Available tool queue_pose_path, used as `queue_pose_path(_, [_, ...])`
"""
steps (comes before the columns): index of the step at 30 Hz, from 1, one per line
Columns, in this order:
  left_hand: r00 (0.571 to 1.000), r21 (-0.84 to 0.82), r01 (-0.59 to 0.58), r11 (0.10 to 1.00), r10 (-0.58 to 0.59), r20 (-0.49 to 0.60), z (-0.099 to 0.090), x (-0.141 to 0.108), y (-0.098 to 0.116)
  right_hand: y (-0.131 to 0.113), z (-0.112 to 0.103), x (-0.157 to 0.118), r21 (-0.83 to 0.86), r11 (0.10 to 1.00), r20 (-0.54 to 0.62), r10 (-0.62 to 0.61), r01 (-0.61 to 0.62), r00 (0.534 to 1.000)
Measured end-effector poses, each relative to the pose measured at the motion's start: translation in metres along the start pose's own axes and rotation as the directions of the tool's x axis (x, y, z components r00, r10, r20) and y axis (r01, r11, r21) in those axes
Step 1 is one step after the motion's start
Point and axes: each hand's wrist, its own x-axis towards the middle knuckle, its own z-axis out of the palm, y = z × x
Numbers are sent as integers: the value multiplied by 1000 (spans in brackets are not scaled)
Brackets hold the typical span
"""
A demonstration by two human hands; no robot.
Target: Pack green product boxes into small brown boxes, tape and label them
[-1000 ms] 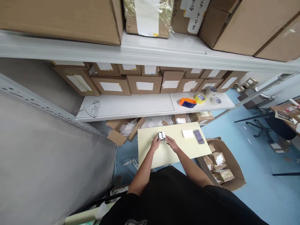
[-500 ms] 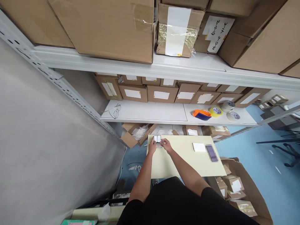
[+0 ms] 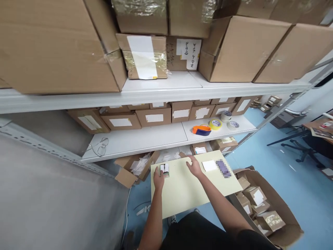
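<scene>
At the left end of the pale yellow tabletop [image 3: 179, 189], my left hand [image 3: 158, 179] grips the left edge of a small flat box [image 3: 166, 170]. White pieces with a dark gap between them show on its top, and its lower end looks greenish. My right hand [image 3: 194, 167] is over the far middle of the tabletop, its fingers apart and nothing in them. Just to the right of it lies a stack of white cards or paper [image 3: 209, 165]. Beyond that is a blurred-out purple object [image 3: 223, 168].
Shelves [image 3: 140, 139] of cardboard boxes rise behind the tabletop. On the middle shelf are glasses [image 3: 100, 147], an orange and blue tape dispenser [image 3: 201, 130] and tape rolls [image 3: 215, 124]. An open carton of scraps [image 3: 139, 166] stands left, a large carton [image 3: 281, 208] of boxes right.
My right hand has left the small box and moved right, toward the white stack, its fingers spreading. My left hand stays at the box. The view has swung to the right.
</scene>
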Motion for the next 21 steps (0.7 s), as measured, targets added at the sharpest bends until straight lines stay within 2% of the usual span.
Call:
queue_pose_path(3, [989,43,-82,996,87,-123,-6,-6,15,17,-57,24,-195,978,-148,-104,74,983])
queue_pose_path(5, [970,54,-185,981,191,-152,-6,-14,33,26,-91,48,-296,953,-220,-141,72,965])
queue_pose_path(7, [960,50,-250,967,254,-120,-1,-25,54,30,-120,79,-362,931,-261,-152,49,953])
queue_pose_path(10, [956,25,-291,956,292,-26,11,-43,83,25,-149,129,-430,902,-224,-147,38,963])
queue_pose_path(13, [948,15,-316,949,315,45,23,-59,100,12,-161,168,-491,871,-98,-60,5,993])
queue_pose_path(15, [943,19,-324,946,321,85,29,-68,105,2,-163,182,-540,842,4,9,-5,1000])
queue_pose_path(18, [944,40,-318,947,313,101,33,-78,107,-7,-163,186,-587,809,88,60,3,994])
queue_pose_path(21, [950,47,-310,950,307,66,36,-85,111,-11,-163,176,-574,817,109,2,61,994])
